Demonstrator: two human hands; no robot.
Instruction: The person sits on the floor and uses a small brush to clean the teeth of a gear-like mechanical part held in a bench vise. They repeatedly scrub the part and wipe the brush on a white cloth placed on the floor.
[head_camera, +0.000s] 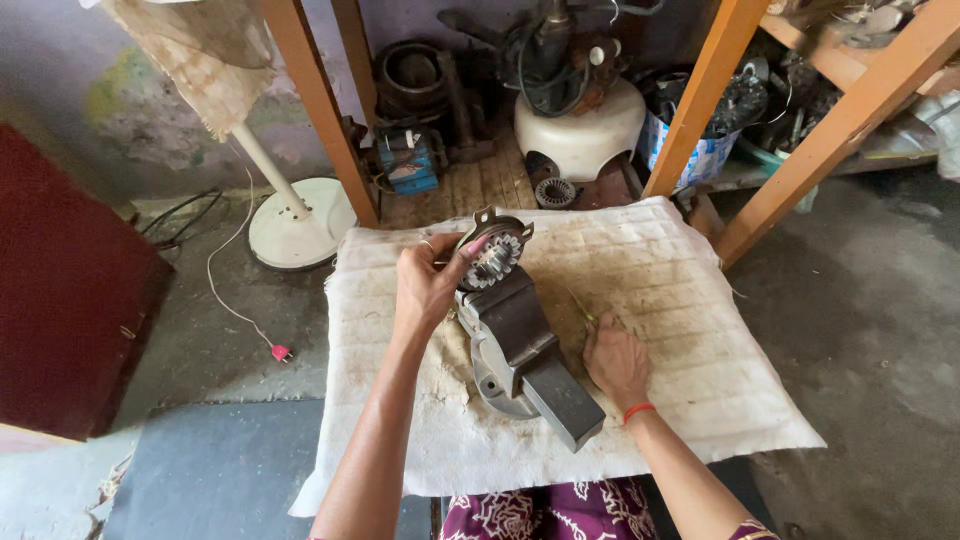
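Under left hand (428, 285): small motor stator (493, 255), clamped at far end of bench vise (525, 350), fingers grasping its near-left rim. Vise long axis runs from stator toward right hand (617, 358); right hand rests on quilted cloth (700, 300), pinching thin green-handled tool (583, 308), grip unclear. Left hand nearer stator.

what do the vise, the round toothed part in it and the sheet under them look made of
Vise: dull grey metal, likely cast iron or steel, judging by its blocky, worn faces. Toothed part, held by the left hand: bare metal with a silvery glint on its teeth. Sheet: off-white quilted fabric, stained, with stitched ribs.
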